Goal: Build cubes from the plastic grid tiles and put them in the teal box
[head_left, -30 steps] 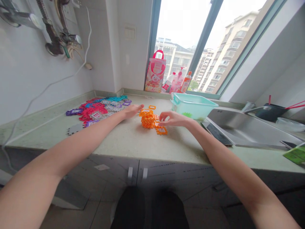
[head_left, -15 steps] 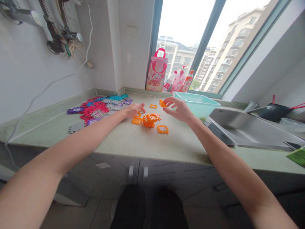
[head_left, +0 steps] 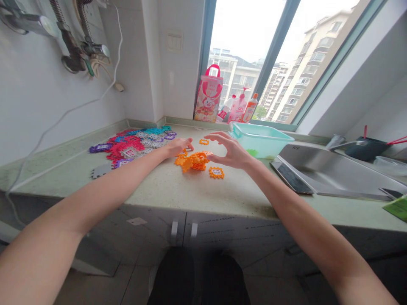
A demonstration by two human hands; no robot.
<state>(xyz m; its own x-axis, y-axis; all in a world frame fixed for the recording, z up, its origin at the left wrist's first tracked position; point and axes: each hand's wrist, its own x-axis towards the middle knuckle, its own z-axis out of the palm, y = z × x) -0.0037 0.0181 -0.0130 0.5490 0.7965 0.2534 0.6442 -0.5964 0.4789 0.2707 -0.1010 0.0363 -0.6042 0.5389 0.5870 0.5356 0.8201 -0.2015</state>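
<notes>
Orange interlocking pieces with notched edges form a small pile [head_left: 200, 160] in the middle of the counter. My right hand [head_left: 230, 150] arches just right of it, thumb and fingers wide apart with nothing between them; the thumb tip is beside the pile. To the pile's left, my left hand [head_left: 179, 147] hovers low with fingers apart, close to more orange pieces that it partly hides. One orange frame-like piece [head_left: 204, 142] lies behind the pile, and another orange piece [head_left: 216, 172] with a pale centre lies in front to the right.
Red, purple, grey and blue pieces [head_left: 130, 148] are heaped at the left. A mint-green basin [head_left: 263, 137] stands at the back right, with a phone [head_left: 291, 178] beside the steel sink [head_left: 337, 173]. Bottles [head_left: 238, 109] and a pink bag [head_left: 208, 99] line the window.
My right hand has moved left towards the pile and let go of an orange piece, which now appears among the pile's pieces. My left hand has stayed in place.
</notes>
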